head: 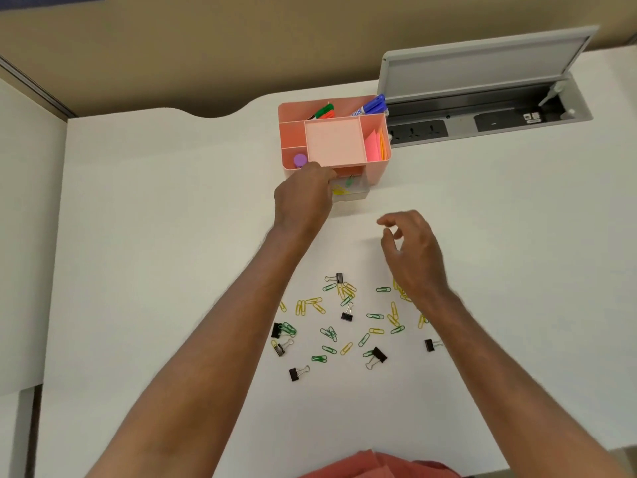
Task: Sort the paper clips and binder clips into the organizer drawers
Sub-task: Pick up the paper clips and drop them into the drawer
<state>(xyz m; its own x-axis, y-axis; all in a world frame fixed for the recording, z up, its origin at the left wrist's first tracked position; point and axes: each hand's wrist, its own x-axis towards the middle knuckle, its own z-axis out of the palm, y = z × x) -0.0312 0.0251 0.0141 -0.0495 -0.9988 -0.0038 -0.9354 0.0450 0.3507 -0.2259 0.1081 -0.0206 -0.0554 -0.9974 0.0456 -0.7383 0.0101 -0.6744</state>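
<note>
Reaching forward with both bare arms over the white desk point(155, 236), we have our left hand point(303, 198) stretched out to the pink organizer point(377, 169) at the far side. That hand lies knuckles up, its fingers curled together at the left edge of the small clear drawer point(355, 193), which stands pulled out from the organizer's front. Whether the fingertips pinch anything we cannot tell, since the back of the hand hides them. Inside the drawer we see a green clip point(350, 182) and something yellow point(339, 191).

Our right hand point(412, 257) hovers above the desk, nearer to us and off to the right of the drawer, wrist bent and palm turned leftward. Its fingers are loosely apart and curved, thumb and forefinger separated, with nothing between them.

Below both hands, the green and yellow paper clips point(375, 316) lie scattered on the desk, mixed with black binder clips point(347, 316), some of them partly hidden under our right wrist. Markers point(374, 105) stand in the organizer's rear compartment, and pink sticky notes point(372, 148) sit in its right one.
</note>
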